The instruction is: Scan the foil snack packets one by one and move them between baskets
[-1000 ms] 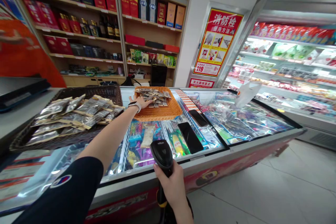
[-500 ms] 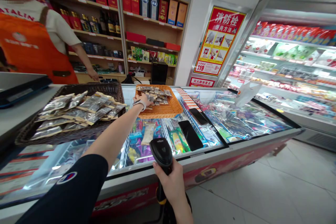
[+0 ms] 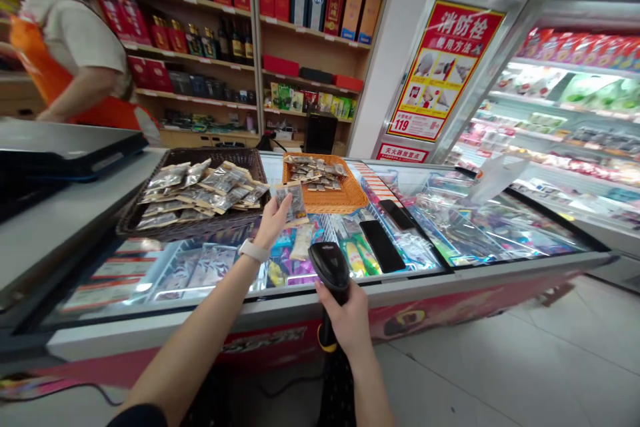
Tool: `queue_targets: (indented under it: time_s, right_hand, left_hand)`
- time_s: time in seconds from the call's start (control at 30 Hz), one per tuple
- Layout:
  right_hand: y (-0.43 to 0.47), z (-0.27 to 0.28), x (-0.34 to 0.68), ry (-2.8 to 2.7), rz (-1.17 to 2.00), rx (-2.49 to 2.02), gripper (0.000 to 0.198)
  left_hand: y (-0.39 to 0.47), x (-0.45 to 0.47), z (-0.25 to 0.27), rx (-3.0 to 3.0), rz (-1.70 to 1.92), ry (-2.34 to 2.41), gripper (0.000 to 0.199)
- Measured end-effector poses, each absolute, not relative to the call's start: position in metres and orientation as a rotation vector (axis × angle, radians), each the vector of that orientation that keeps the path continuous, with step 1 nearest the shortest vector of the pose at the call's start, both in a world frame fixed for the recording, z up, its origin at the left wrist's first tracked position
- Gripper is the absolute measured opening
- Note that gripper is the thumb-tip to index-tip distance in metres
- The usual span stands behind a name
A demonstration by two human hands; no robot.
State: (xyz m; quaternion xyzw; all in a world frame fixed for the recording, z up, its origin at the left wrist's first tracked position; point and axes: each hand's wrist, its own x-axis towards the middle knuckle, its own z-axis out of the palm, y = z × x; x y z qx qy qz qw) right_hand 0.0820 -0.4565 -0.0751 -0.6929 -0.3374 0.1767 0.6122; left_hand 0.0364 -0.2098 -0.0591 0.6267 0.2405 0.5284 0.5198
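- Biggest thing here is the glass-topped freezer, running right across the view, with frozen packs under the glass.
- Dark wicker basket over on the left, heaped with small clear-and-tan packets.
- Orange basket just to the right of it, a smaller pile of similar packets toward the back and bare weave at the front.
- Right hand is wrapped around the handle of a black scanner, thumb up the left side. Pretty firm grip, but can't tell if a finger is on any trigger. Scanner's held up at the freezer's front edge.
- Left hand is closed to a pinch, thumb across the face of a single packet, the other fingers mostly hidden behind.
- 2 black phones lie on the glass, right of the orange basket.
- That pinched packet sits between the 2 baskets, right by the orange basket's front left corner; can't tell if they touch.
- White watch band on the left wrist.
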Motion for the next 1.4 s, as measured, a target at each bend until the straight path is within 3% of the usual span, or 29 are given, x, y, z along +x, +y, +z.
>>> queue_targets:
  time_s: [0.23, 0.4, 0.57, 0.8, 1.03, 1.4]
  right_hand:
    - [-0.465, -0.076, 0.050, -0.807, 0.355, -1.595, 0.041]
    - [-0.471, -0.077, 0.032, -0.834, 0.298, -1.640, 0.039]
    - [-0.478, -0.077, 0.023, -0.853, 0.269, -1.655, 0.038]
    - [-0.482, -0.079, 0.024, -0.850, 0.291, -1.675, 0.040]
    - [-0.483, -0.078, 0.036, -0.897, 0.257, -1.668, 0.040]
    - [-0.480, -0.087, 0.045, -0.910, 0.399, -1.598, 0.038]
  left_hand:
    - [-0.241, -0.015, -0.087, 1.364, 0.988, 0.563, 0.055]
    - [-0.240, -0.013, -0.093, 1.281, 0.976, 0.491, 0.047]
    - [-0.239, -0.013, -0.097, 1.442, 0.791, 0.422, 0.066]
    - [-0.237, -0.016, -0.095, 1.734, 0.944, 0.515, 0.074]
    - [-0.233, -0.020, -0.082, 1.579, 1.110, 0.589, 0.047]
    - [-0.237, -0.022, -0.074, 1.456, 1.192, 0.718, 0.037]
